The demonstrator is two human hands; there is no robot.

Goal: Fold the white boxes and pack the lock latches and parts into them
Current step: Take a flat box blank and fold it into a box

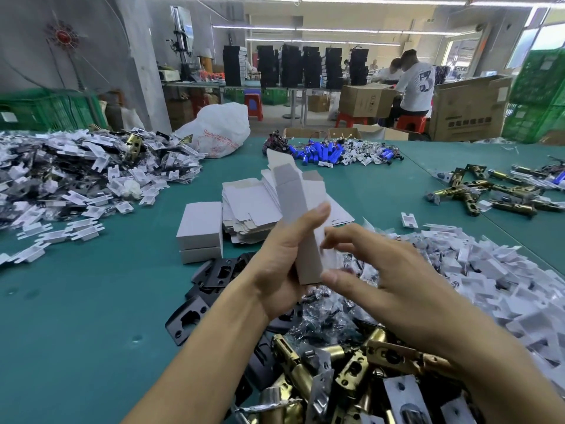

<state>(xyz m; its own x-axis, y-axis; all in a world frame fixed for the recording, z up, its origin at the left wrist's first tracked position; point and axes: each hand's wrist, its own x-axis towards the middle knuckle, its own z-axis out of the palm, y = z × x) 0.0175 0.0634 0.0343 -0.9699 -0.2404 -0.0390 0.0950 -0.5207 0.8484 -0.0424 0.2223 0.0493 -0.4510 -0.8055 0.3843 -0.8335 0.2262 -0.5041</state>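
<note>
Head view: latches point(321, 371) heaped nearest on table point(91, 286). Above them, left hand point(284, 255) clamps upright box point(301, 215), top flaps open, thumb across its front. Beside it, right hand point(376, 270), fingers curled, pinches box's right edge between thumb and forefinger. Beyond: flat blanks point(244, 206), two folded boxes point(200, 231) just beside them.

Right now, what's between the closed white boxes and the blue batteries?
The head view shows a stack of flat box blanks between the closed white boxes and the blue batteries.

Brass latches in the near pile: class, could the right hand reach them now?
Probably yes: the brass latches lie uncovered close by the right hand, though it must first leave the white box.
</note>
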